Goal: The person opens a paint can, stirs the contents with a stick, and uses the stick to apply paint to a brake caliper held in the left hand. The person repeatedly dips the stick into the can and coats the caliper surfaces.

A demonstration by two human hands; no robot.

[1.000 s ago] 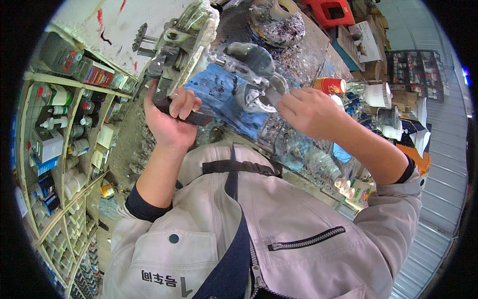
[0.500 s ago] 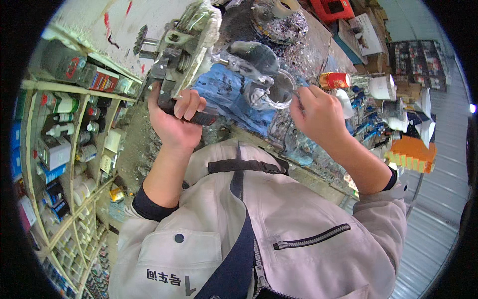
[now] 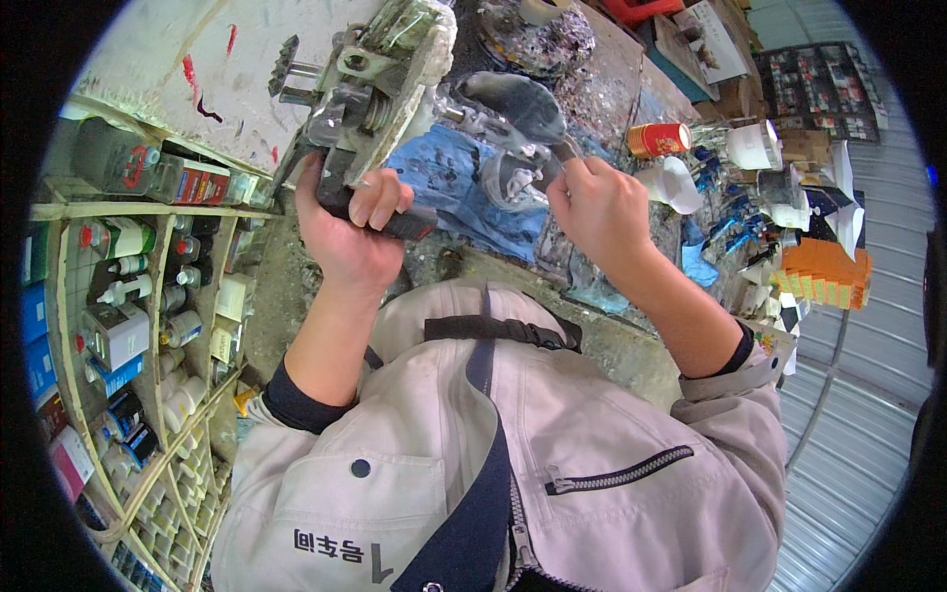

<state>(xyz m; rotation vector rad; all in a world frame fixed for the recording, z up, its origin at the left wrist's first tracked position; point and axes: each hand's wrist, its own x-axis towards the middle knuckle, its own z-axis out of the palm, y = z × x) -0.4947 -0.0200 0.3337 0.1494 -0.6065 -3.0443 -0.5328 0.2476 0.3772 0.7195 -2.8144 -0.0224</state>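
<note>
Desk rough, spattered with dried paint; ribbed metal wall at right. Left hand: fingers curled and clamped around a smooth black bar, part of which they hide. Right hand: fingers pinched together on a thin grey strip, metallic in look; its lower part is covered by the hand. Just left of this hand, a clear round container with pale, glossy, lumpy matter, resting by a creased blue sheet. Above it, a dark oval piece, smeared grey. Beyond the left fingers, a bulky metal fixture with a pale, crusted slab, which blocks part of the desk from view. Farther right: nested red paper cups on their side, white cup, orange box. Far left: wooden shelf crowded with bottles and boxes.
</note>
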